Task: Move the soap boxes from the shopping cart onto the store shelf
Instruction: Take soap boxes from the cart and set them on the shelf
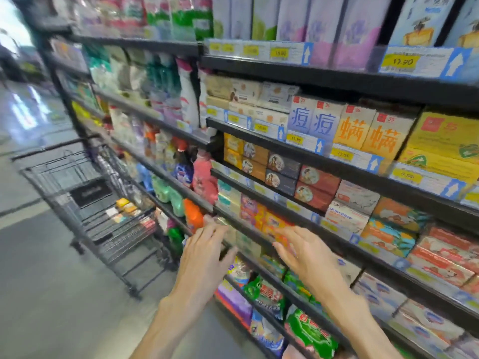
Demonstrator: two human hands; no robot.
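A black wire shopping cart [77, 182] stands to the left in the aisle, with several small soap boxes [127, 208] lying in its basket. My left hand [207, 244] reaches toward the front edge of a lower shelf [248, 229], fingers spread, with a pale soap box [228, 226] just past the fingertips; the blur hides whether they touch it. My right hand [300, 250] hovers flat and open in front of orange soap boxes [274, 224] on the same shelf, holding nothing.
The tall black shelving unit [337, 81] fills the right side, packed with soap boxes, detergent bags and bottles [204, 174]. Price tags line the shelf edges. Grey floor [51, 294] stretches left of my arms and around the cart.
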